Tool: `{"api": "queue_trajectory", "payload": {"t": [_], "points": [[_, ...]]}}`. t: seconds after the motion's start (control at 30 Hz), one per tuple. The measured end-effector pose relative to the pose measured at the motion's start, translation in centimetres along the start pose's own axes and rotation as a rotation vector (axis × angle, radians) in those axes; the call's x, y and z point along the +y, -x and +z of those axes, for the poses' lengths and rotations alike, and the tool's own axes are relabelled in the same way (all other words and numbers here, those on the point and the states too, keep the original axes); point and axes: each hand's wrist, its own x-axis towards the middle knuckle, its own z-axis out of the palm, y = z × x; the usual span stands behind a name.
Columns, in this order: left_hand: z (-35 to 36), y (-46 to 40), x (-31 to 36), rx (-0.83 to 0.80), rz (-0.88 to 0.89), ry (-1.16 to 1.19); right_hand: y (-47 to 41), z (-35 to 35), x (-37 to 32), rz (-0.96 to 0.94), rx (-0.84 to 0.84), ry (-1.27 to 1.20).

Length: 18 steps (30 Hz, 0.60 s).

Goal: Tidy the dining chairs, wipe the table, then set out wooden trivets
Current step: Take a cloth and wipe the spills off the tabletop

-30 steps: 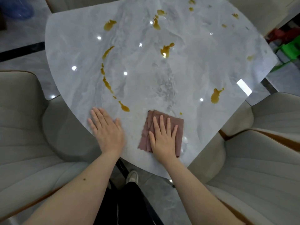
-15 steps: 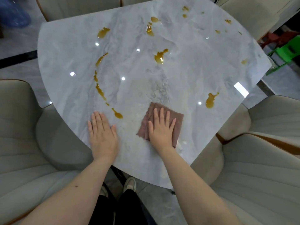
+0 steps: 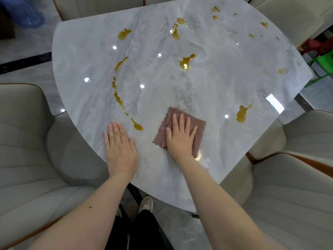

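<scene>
Cloth [image 3: 199, 131], brown, folded, is lying at the 6 o'clock edge of the marble table [image 3: 225, 87]. Right hand [image 3: 181, 138] is pressing it flat, fingers spread. Left hand [image 3: 119, 147], slightly blurred, is resting open-palmed at the cloth's 9 o'clock. Amber spills [image 3: 185, 62], possibly sauce, are dotting the tabletop from 9 to 3 o'clock.

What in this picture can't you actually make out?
- Table: its far edge is cut off by the top of the head view.
- Tabletop under the cloth: covered by the cloth and the right hand.
- Left hand: edges blurred.
- Blue thing, top left: cropped, unidentifiable.
- Trivets: none in view.
</scene>
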Motion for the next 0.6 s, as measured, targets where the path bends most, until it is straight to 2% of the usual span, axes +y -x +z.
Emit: {"api": "queue_trajectory", "payload": {"t": [0.1, 0.2, 0.3, 0.47, 0.53, 0.6], "points": [[-0.1, 0.0, -0.1, 0.006, 0.001, 0.02, 4.4, 0.6, -1.3, -0.227, -0.001, 0.032], [-0.4, 0.2, 0.0, 0.01, 0.007, 0.054, 7.4, 0.8, 2.0, -0.415, -0.062, 0.057], [-0.4, 0.1, 0.1, -0.001, 0.0, 0.058, 5.5, -0.3, 4.6, -0.335, -0.054, 0.064], [-0.2, 0.0, -0.1, -0.004, 0.0, 0.083, 0.5, -0.1, -0.6, -0.016, -0.023, 0.011], [-0.3, -0.3, -0.4, 0.007, -0.004, 0.145, 0.1, 0.4, -3.1, -0.015, -0.009, 0.007], [-0.8, -1.1, -1.0, 0.042, -0.004, 0.19, 1.4, 0.9, -4.7, -0.126, -0.007, 0.034]]}}
